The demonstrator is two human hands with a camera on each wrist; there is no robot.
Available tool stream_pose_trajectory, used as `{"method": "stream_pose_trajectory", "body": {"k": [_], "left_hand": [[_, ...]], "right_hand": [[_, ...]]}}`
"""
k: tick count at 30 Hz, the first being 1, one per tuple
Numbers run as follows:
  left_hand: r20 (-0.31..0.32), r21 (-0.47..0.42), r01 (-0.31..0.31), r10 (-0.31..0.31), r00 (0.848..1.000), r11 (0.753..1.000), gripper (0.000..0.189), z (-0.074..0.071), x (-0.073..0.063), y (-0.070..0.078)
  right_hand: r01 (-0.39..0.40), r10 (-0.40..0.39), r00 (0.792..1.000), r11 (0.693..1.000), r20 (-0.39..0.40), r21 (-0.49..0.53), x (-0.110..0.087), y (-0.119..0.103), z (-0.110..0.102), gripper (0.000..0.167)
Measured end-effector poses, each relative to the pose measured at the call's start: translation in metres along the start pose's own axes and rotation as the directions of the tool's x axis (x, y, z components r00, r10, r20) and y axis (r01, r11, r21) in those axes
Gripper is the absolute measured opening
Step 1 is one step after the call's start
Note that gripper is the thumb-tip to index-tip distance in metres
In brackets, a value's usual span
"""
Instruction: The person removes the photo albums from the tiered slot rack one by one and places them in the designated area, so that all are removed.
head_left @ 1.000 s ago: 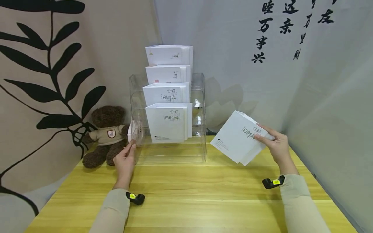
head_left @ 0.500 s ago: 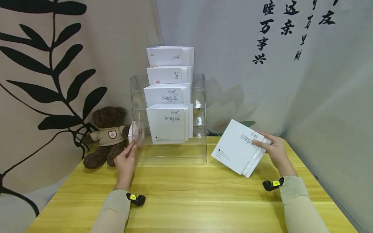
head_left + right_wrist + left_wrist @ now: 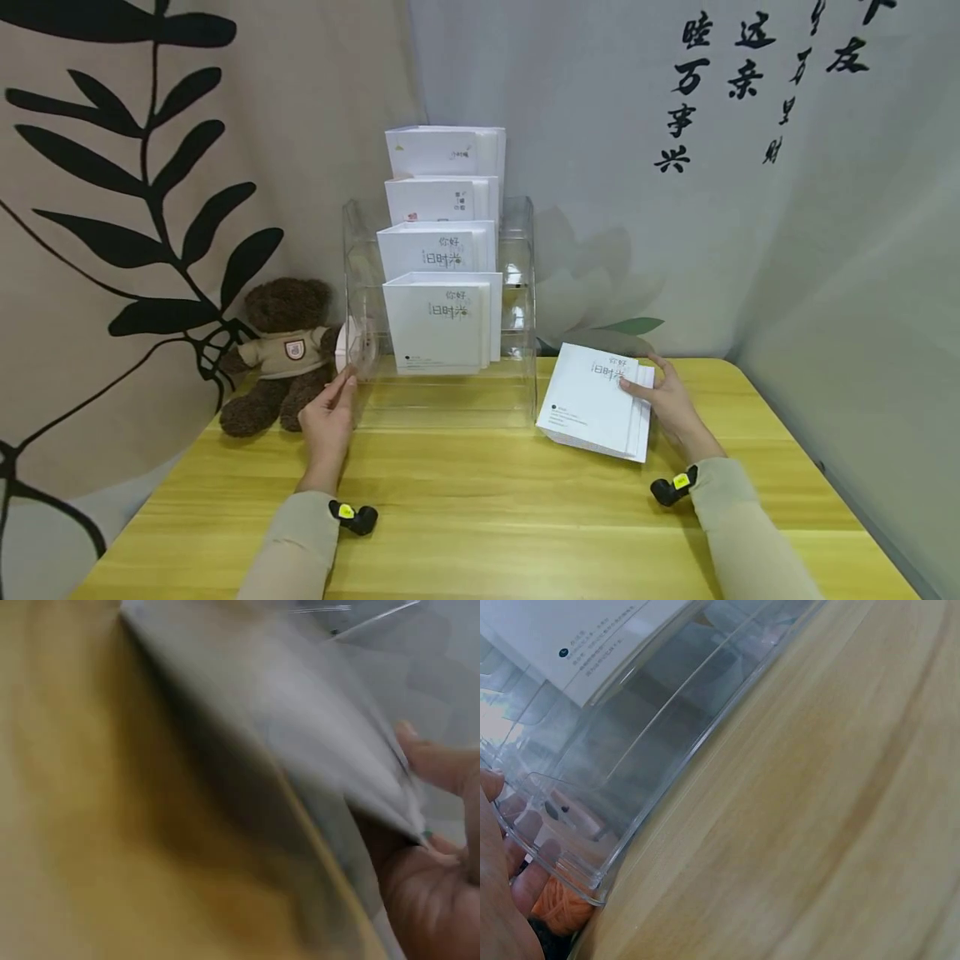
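My right hand (image 3: 675,408) grips the right edge of a white square booklet (image 3: 588,400), thumb on its printed cover. The booklet leans back low over the table, right of a clear acrylic rack (image 3: 442,414). Motion blurs the booklet (image 3: 322,720) in the right wrist view, where the thumb is on one side and fingers lie under the other. My left hand (image 3: 327,425) pinches the rack's front left edge; its fingers (image 3: 531,885) show beyond the clear side panel. Similar white booklets (image 3: 431,337) stand on the rack's tiers, one above another.
A brown teddy bear (image 3: 288,375) sits left of the rack, close to my left hand. An orange yarn ball (image 3: 561,906) shows beyond the rack in the left wrist view. Behind the wooden table (image 3: 480,517) hangs a printed cloth backdrop (image 3: 592,167).
My right hand has lowered the booklet towards the table and moved slightly left, turning it more upright in view. The left hand keeps its hold on the rack. The whole head view shifts slightly.
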State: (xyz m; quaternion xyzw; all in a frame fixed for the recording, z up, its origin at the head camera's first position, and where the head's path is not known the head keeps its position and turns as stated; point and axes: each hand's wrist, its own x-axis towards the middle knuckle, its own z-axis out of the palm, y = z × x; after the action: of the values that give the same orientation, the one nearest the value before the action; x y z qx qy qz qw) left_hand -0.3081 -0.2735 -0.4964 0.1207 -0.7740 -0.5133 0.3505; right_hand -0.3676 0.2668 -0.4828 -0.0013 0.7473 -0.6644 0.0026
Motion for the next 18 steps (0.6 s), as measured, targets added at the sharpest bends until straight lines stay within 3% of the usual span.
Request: {"method": "stream_pose_trajectory", "body": {"k": [5,18], "left_hand": [[0.005,-0.009,0.002,-0.002,1.000,1.000,0.033,0.001,-0.001,-0.001],[0.004,-0.003,-0.010,0.010,1.000,1.000,0.031,0.000,0.000,-0.001]], "right_hand": [[-0.081,0.083,0.996,0.995,0.020,-0.057,0.006,0.015,0.006,0.109],[-0.073,0.077,0.994,0.995,0.078,-0.061,0.016,0.026,0.002,0.095]]}}
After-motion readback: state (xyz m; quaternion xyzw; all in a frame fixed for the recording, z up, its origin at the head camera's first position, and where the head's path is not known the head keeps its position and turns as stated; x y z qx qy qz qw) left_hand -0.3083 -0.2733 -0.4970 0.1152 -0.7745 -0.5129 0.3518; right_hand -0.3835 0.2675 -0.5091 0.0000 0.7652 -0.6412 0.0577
